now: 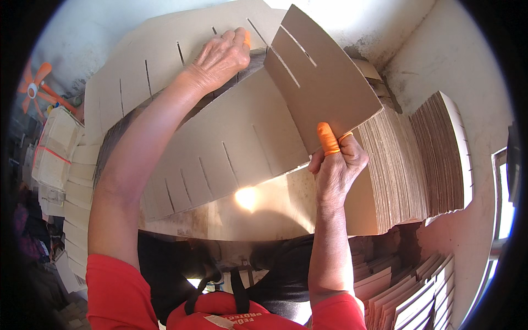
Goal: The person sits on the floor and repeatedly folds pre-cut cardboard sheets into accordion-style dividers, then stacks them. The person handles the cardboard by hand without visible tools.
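Note:
My right hand (pixel 339 164), an orange rubber cot on one finger, is closed on the lower edge of a slotted brown cardboard sheet (pixel 220 143). The sheet is bent along a crease, so its right panel (pixel 322 71) rises at an angle. Beyond it, a larger slotted cardboard sheet (pixel 132 71) leans at the back. My left hand (pixel 223 58) rests against that larger sheet beside its slits, fingers curled in. Its fingertips are hidden, and another bit of orange shows on one finger.
Thick stacks of cardboard sheets (pixel 393 170) (pixel 445 154) stand at the right, with more pieces (pixel 407 291) below. At the left are an orange fan (pixel 34 88) and a bundle (pixel 55 146) with a red strap. A work surface (pixel 264 220) lies under the sheet, before my legs.

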### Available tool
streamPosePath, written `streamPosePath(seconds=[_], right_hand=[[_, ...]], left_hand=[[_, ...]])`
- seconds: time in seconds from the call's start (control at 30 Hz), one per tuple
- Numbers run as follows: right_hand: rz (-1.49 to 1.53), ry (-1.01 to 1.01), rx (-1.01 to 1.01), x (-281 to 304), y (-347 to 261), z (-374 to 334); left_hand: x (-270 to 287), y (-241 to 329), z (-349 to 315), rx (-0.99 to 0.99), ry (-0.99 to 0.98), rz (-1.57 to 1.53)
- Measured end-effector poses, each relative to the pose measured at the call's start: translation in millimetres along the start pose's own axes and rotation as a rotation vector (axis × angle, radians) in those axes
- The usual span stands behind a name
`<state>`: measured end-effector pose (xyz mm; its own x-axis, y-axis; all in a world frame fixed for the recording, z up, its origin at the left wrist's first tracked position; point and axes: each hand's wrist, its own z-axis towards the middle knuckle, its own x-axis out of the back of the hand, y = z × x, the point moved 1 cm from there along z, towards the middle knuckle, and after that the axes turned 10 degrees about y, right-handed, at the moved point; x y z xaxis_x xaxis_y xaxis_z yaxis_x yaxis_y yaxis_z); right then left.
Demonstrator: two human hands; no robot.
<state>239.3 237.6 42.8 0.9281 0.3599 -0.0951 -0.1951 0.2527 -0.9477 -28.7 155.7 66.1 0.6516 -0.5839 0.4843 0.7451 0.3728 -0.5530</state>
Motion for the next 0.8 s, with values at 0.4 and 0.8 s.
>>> streamPosePath(seconds=[0.4, 0.8], right_hand=[[0.0, -0.043, 0.03, -1, 1, -1], [-0.16, -0.046, 0.159, 7, -6, 6]], left_hand=[[20, 10, 0, -0.039, 0.021, -0.012], [73, 68, -1, -0.232, 0.021, -0.159]])
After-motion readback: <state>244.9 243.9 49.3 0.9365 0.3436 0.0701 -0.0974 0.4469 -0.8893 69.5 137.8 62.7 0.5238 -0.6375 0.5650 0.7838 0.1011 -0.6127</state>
